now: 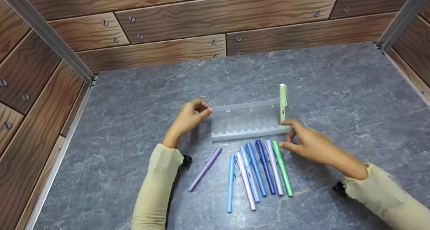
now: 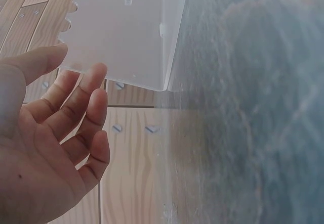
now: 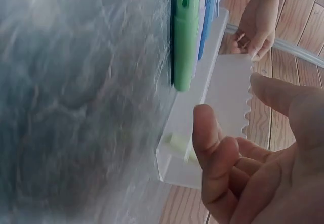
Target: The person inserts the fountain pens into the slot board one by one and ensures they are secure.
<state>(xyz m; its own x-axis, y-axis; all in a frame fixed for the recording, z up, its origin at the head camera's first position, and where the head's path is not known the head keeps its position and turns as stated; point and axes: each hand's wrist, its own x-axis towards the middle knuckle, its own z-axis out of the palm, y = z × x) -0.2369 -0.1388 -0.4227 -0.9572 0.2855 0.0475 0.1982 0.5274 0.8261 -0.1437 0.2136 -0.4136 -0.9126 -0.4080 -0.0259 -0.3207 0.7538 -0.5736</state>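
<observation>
A translucent pen holder (image 1: 247, 119) with a scalloped front edge stands on the table. My left hand (image 1: 190, 117) pinches its left top corner between thumb and index finger, the other fingers loosely bent beside it, as the left wrist view shows. A pale green pen (image 1: 282, 100) stands upright at the holder's right end, cap up. Close by its lower end is my right hand (image 1: 310, 144), thumb and index finger spread apart with nothing between them. Below that hand's thumb lies a green pen (image 1: 283, 169), seen large in the right wrist view.
Left of the green pen lie a lavender pen (image 1: 274, 167), a dark blue pen (image 1: 264, 166) and several blue and pale ones in a fanned row. A purple pen (image 1: 205, 169) lies slanted farther left. Wood-patterned panels (image 1: 174, 21) border the grey marbled table (image 1: 151, 88).
</observation>
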